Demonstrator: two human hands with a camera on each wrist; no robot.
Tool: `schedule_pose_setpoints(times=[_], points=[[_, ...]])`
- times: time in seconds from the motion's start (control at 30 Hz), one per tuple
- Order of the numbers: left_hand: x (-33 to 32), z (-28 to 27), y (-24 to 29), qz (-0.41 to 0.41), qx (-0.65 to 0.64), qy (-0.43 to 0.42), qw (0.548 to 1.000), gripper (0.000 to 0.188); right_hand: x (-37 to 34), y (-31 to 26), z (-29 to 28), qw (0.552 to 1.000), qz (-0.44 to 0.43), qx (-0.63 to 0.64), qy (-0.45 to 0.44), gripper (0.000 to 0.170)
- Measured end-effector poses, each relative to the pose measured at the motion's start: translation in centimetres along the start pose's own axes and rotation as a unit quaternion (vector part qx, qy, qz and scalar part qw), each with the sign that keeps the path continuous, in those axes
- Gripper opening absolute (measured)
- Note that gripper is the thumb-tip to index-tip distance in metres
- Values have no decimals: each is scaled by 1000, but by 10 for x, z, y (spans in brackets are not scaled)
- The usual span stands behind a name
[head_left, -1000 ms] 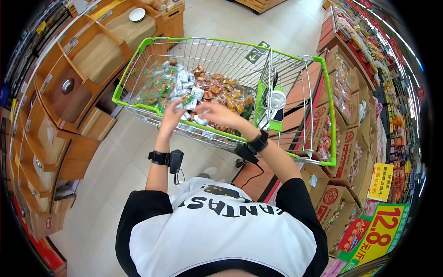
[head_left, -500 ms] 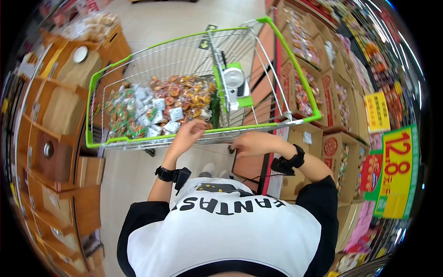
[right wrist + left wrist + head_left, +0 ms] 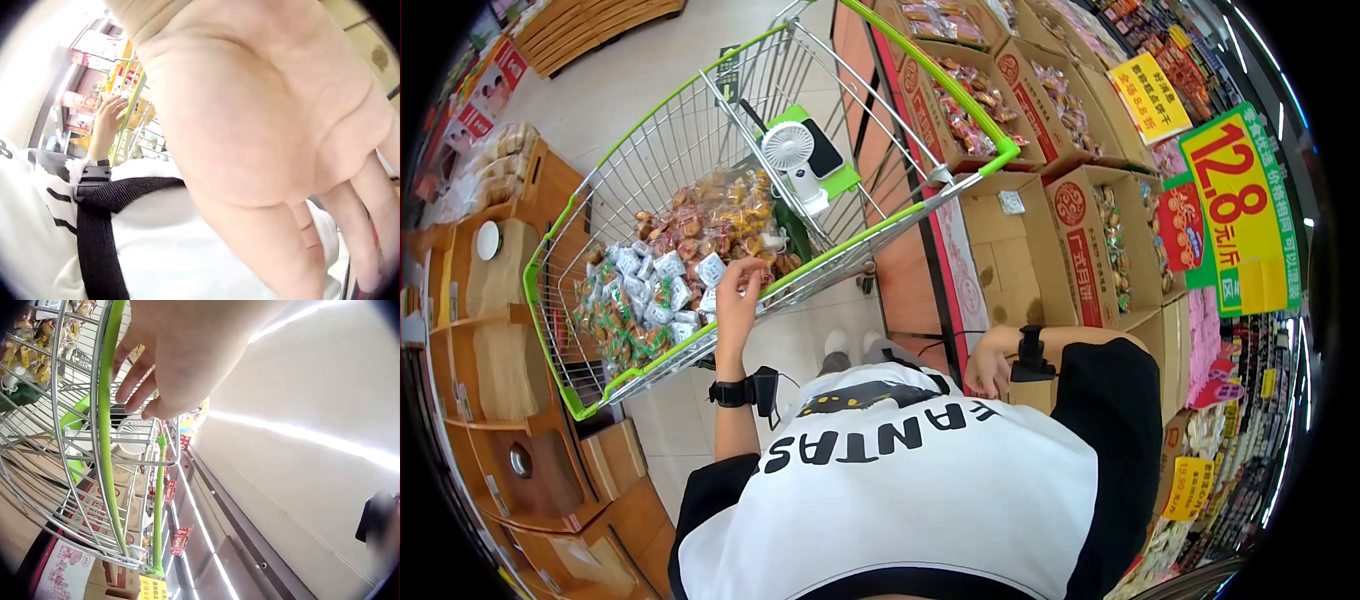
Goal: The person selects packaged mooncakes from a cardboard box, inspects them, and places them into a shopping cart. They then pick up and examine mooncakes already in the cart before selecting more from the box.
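Cart [image 3: 1006, 152] loading seems paused, my left hand [image 3: 736, 306] at its edge and right hand [image 3: 990, 364] outside loosely bent, empty; next grasp likely needs spreading.

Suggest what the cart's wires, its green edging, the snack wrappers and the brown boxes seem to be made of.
Cart's wires: probably metal, silvery, with shiny highlights.
Green edging: likely smooth plastic, evenly coloured and softly glossy, though painted metal is possible.
Snack wrappers: apparently thin plastic film, glinting, some see-through.
Brown boxes: almost surely cardboard, matt tan, printed in red.
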State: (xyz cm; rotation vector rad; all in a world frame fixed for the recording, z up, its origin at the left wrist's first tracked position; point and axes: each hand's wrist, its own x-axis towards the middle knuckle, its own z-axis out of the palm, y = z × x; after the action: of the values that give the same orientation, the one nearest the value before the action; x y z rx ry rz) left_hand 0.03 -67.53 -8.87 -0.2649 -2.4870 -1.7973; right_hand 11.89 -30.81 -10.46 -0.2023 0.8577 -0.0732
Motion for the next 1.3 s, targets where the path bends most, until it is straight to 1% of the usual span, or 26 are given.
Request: schedule_pose_setpoints(times=[0.03,0.1,0.13,0.17,0.2,0.23,0.27,0.3,0.33,0.37,0.4,0.5,0.53,0.6,0.67,0.73,0.83,0.87,0.93,0.97,1.03,1.1,1.13,1.2,1.23,1.3], points=[[0,0,-6,-1,-1,-7,1000,12,6,3,6,1000,-5,5,-2,44],[-1,3,-21,-36,5,-26,999,13,25,6,21,993,-95,66,-19,41],[-1,5,-23,-18,37,-23,999,13,47,17,19,983,-113,115,-88,40],[-1,6,-23,-19,37,-30,999,13,63,32,14,982,-118,119,-90,40],[-2,8,-20,-17,70,-29,997,13,76,44,12,998,-56,16,25,39],[-2,9,-17,-16,102,-27,994,14,78,48,14,986,9,-87,140,40],[-2,10,-17,-18,101,-33,994,14,76,54,17,979,-56,-87,173,41],[-1,11,-18,-25,121,-34,992,14,61,47,24,980,-59,-82,171,41],[0,11,-18,-31,141,-34,989,14,40,32,32,942,-14,-147,301,41],[1,12,-16,-32,139,-38,989,14,31,25,38,881,34,-209,424,41],[1,12,-13,-49,152,-43,986,15,37,28,36,867,104,-137,467,46],[-1,13,-9,-60,179,-47,981,17,41,37,36,852,99,-145,493,49],[-2,15,-9,-47,183,-28,982,16,31,28,40,856,140,-157,472,55],[-2,16,-14,-46,201,-13,978,15,41,40,41,784,210,-210,545,55],[-1,16,-6,-68,214,-25,974,15,13,32,46,721,239,-147,634,49],[-1,17,-7,-74,221,-22,972,16,-19,35,48,639,240,-87,726,56],[0,17,1,-75,234,-32,969,16,-76,41,53,575,299,-55,760,51],[-2,17,-4,-55,217,-24,974,19,-90,48,58,536,278,-54,795,48],[-1,17,-4,-75,221,-35,972,20,-135,39,75,563,315,-23,764,52],[-1,16,-4,-97,225,-41,969,21,-147,42,86,533,277,1,799,52],[-1,16,-6,-94,229,-45,968,21,-171,47,110,521,256,9,814,51],[-1,17,-6,-75,236,-37,968,21,-191,47,133,458,260,13,850,51],[-1,17,-5,-75,235,-39,968,21,-198,47,145,459,261,14,849,51],[-1,17,-3,-71,242,-36,967,21,-208,43,167,371,242,-7,897,53],[-1,18,0,-71,242,-37,967,21,-213,35,176,371,244,-6,896,53],[-1,19,5,-74,261,-28,962,18,-222,19,192,306,206,32,929,51]])
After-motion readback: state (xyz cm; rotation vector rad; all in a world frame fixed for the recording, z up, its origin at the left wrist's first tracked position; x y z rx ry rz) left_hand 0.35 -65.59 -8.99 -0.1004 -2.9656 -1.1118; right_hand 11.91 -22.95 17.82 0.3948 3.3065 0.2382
